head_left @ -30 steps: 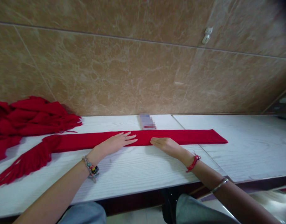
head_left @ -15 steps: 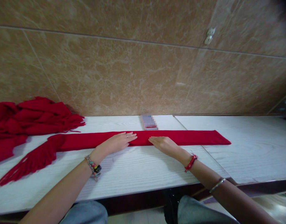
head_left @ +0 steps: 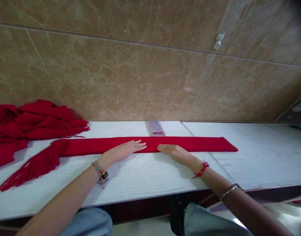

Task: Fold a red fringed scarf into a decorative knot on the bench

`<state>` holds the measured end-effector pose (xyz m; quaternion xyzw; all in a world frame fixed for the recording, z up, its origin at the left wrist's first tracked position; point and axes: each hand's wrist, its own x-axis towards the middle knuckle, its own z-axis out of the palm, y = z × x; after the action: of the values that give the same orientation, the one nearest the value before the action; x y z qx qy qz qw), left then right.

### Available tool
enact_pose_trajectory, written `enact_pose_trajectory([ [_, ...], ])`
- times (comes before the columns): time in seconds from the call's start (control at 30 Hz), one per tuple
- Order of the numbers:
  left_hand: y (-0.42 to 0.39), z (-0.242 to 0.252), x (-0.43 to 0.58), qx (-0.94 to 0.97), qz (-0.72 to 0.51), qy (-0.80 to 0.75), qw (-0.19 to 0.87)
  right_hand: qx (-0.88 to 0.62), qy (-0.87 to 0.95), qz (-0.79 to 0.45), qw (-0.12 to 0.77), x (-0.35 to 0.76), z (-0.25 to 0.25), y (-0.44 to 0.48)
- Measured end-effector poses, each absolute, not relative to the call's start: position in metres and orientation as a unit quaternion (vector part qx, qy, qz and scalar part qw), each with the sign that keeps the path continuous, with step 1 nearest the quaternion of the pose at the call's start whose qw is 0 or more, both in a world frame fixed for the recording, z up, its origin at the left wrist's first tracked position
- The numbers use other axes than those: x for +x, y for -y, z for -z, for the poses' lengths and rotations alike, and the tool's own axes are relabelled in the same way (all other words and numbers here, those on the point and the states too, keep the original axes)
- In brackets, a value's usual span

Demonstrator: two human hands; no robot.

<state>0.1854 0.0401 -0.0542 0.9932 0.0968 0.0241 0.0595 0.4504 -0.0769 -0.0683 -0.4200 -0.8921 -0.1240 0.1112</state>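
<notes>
A red scarf lies folded into a long narrow strip across the white table, its fringe spread at the left end. My left hand rests flat on the strip near its middle, fingers stretched toward the right. Just right of it, my right hand lies on the same cloth with its fingers extended and pointing left. A short stretch of red fabric shows between the fingertips. Neither hand grips the cloth.
A heap of red fringed fabric sits at the back left against the tiled wall. Behind the scarf lies a small flat pale object, partly blurred out. The white table has a seam toward the right and a front edge near my legs.
Both hands remain on the scarf, having slid only slightly to the right along it. The view has shifted a little.
</notes>
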Motion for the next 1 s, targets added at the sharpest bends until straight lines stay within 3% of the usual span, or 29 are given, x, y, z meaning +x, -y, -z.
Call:
enact_pose_trajectory([
  [0.17, -0.035, 0.044, 0.187, 0.989, 0.02, -0.119, 0.081, -0.46, 0.874, 0.059, 0.146, 0.449, 0.068, 0.077],
  [0.43, -0.016, 0.034, 0.192, 0.977, 0.088, -0.169, 0.097, -0.49, 0.87, -0.015, 0.058, 0.448, 0.057, 0.089],
  [0.67, -0.018, 0.048, 0.202, 0.978, 0.017, -0.199, 0.06, -0.593, 0.799, 0.024, 0.098, 0.427, 0.047, 0.084],
  [0.83, -0.018, 0.06, 0.21, 0.977, 0.032, -0.208, 0.022, -0.58, 0.813, 0.012, 0.055, 0.42, 0.053, 0.08],
  [1.0, -0.023, 0.058, 0.208, 0.973, 0.056, -0.219, 0.041, -0.645, 0.764, 0.037, 0.008, 0.48, 0.061, 0.104],
])
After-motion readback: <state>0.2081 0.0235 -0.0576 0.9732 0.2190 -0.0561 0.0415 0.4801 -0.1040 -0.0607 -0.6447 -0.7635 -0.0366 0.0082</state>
